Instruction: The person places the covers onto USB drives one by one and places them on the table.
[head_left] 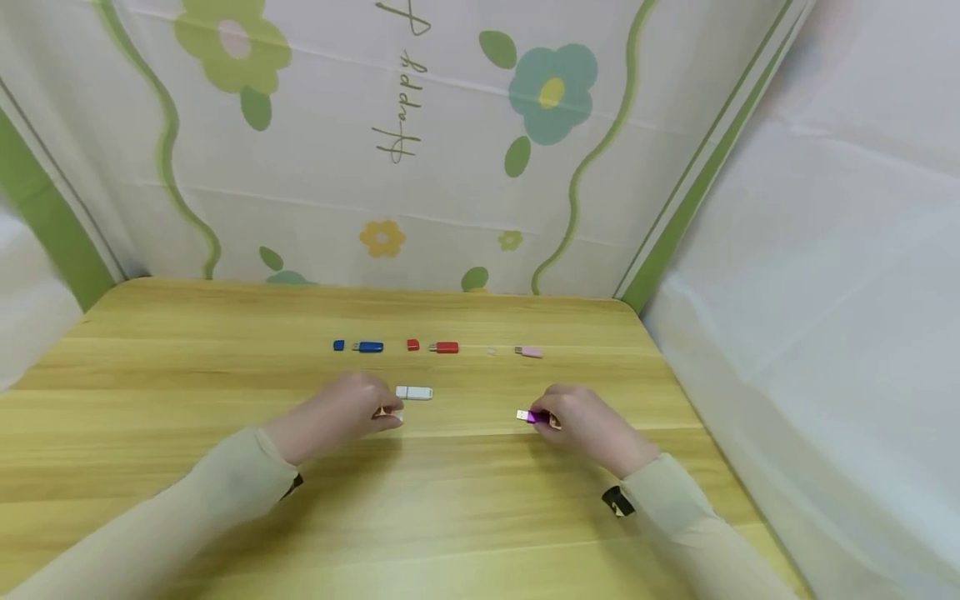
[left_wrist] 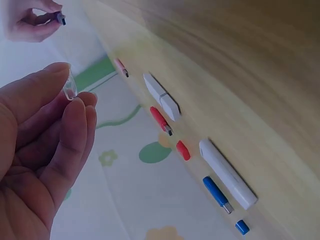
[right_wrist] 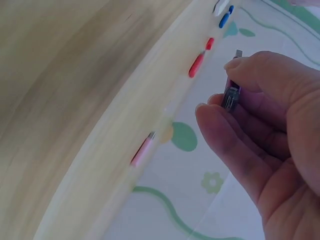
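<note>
My left hand pinches a small clear cap between thumb and fingertips, above the table. In my right hand is a purple USB stick, gripped by its body; its bare metal plug points left toward the other hand. A white USB stick with its cap on lies just beyond my left fingertips. The left wrist view shows a second white stick, which my left hand mostly hides from the head camera.
Along the back of the wooden table lie a blue USB stick with its blue cap, a red stick with its red cap, and a pink stick beside a clear cap. A flowered curtain hangs behind.
</note>
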